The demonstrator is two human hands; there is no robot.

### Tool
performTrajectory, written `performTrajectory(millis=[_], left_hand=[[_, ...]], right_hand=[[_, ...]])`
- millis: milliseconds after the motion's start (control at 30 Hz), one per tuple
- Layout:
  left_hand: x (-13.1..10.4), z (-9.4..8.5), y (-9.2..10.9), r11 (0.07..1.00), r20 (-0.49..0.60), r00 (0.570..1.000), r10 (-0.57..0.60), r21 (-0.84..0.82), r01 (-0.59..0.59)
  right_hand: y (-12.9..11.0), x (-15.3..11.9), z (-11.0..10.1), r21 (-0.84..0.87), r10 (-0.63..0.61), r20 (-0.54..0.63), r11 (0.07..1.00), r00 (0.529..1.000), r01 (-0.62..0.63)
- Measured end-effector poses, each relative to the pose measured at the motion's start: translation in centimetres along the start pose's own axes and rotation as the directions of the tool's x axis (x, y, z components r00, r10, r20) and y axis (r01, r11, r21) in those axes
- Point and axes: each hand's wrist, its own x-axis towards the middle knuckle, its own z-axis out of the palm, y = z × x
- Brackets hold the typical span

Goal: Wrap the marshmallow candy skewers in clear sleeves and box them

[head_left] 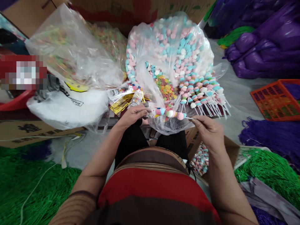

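As the head view shows, I hold a candy skewer [173, 114] nearly level, in front of the torso and over a clear plastic bag [164, 126] at the near edge of the surface [14, 116]. The right grip [209, 129] is narrow, with thumb and fingers pinching the bare white stick at the skewer's right end. The left grip [133, 116] is also narrow; its fingertips hold a small printed wrapper [152, 110] at the skewer's left end. How far the wrapper covers the candies, I cannot tell. Ring candies [166, 88] lie just beyond the skewer. Stacked skewers [202, 89] lie to their right, white sticks toward me. Gold strips [122, 103] and printed packets [120, 90] lie near the left grip. A large candy bag [168, 40] stands behind.
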Motion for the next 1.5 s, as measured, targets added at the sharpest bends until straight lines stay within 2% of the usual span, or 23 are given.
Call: performTrajectory(millis=[133, 233, 433, 600, 767, 900, 1067, 1200, 1367, 1433, 1500], left_hand=[[0.1, -0.3, 0.6, 0.991, 0.066, 0.997, 0.027, 0.131, -0.035], [0.3, -0.4, 0.8, 0.982, 0.138, 0.99, 0.034, 0.179, -0.059], [0.4, -0.8, 1.0, 0.974, 0.171, 0.985, 0.006, 0.224, -0.045], [0.5, -1.0, 1.2, 0.958, 0.207, 0.978, -0.004, 0.281, -0.056], [0.7, -1.0, 1.7, 0.947, 0.252, 0.967, 0.038, 0.301, -0.116], [1.1, -1.0, 2.3, 0.912, 0.296, 0.953, 0.06, 0.373, -0.173], [1.5, -0.9, 3.1, 0.842, 0.36, 0.93, 0.075, 0.477, -0.253], [1.7, -0.6, 4.3, 0.859, 0.417, 0.908, -0.038, 0.479, -0.184], [2.7, 0.0, 5.9, 0.861, 0.485, 0.853, -0.193, 0.501, -0.09], [3.4, 0.5, 6.4, 0.826, 0.514, 0.828, -0.223, 0.551, -0.12], [4.0, 1.2, 6.9, 0.724, 0.513, 0.833, -0.208, 0.654, -0.222]], right_hand=[[-0.2, 0.4, -0.6, -0.035, -0.019, 0.01, 0.999, 1.0, 0.019], [-0.2, 0.6, -0.8, 0.0, 0.025, 0.025, 1.0, 0.999, -0.025], [0.4, 0.3, -0.8, 0.069, 0.115, 0.186, 0.989, 0.976, -0.129], [0.4, 0.4, -1.0, -0.007, 0.01, 0.266, 1.0, 0.964, -0.008], [-0.1, 0.7, -1.2, -0.074, -0.079, 0.353, 0.991, 0.932, 0.112], [-0.1, 0.5, -1.1, -0.052, -0.108, 0.402, 0.989, 0.909, 0.14], [-0.1, 0.1, -0.4, 0.113, -0.07, 0.314, 0.993, 0.947, 0.036], [0.0, -0.2, 0.5, 0.168, -0.032, 0.233, 0.986, 0.972, -0.008], [-0.6, -0.4, 1.0, 0.209, 0.028, 0.188, 0.976, 0.982, -0.068], [-0.9, -0.4, 1.0, 0.21, 0.027, 0.191, 0.975, 0.981, -0.068], [-1.2, -0.4, 1.1, 0.207, 0.035, 0.18, 0.976, 0.983, -0.073]])
